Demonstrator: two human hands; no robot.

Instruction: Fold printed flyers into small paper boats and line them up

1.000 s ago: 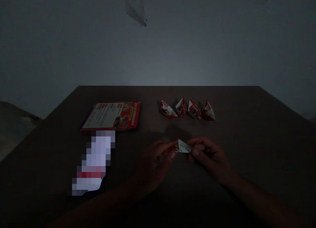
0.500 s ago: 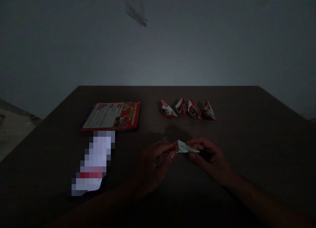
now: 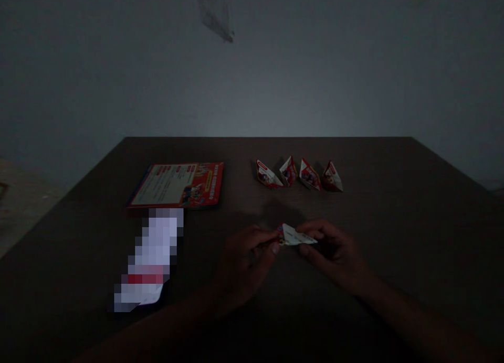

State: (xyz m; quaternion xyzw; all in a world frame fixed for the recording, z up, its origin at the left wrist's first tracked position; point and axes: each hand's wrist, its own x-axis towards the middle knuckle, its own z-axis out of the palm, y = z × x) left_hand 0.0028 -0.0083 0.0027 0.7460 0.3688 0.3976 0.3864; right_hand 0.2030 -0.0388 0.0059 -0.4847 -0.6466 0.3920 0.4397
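Between my two hands is a small piece of folded paper, printed red on the left part and white with fine text on the right. My left hand pinches its left end between thumb and fingers. On the other side, my right hand holds the white part, its thumb below and fingers above. Part of the paper is hidden behind the fingers. Beyond my hands stand several folded paper boats in a row, red and white like the held piece.
A red printed booklet or pad lies at the back left of the dark table. In front of it is a bright, pixelated object, perhaps a phone. A clear plastic bag hangs against the wall.
The folded paper has tilted slightly in my fingers, so more of its white face shows. My right fingers have shifted a little on it; the row of boats is unchanged.
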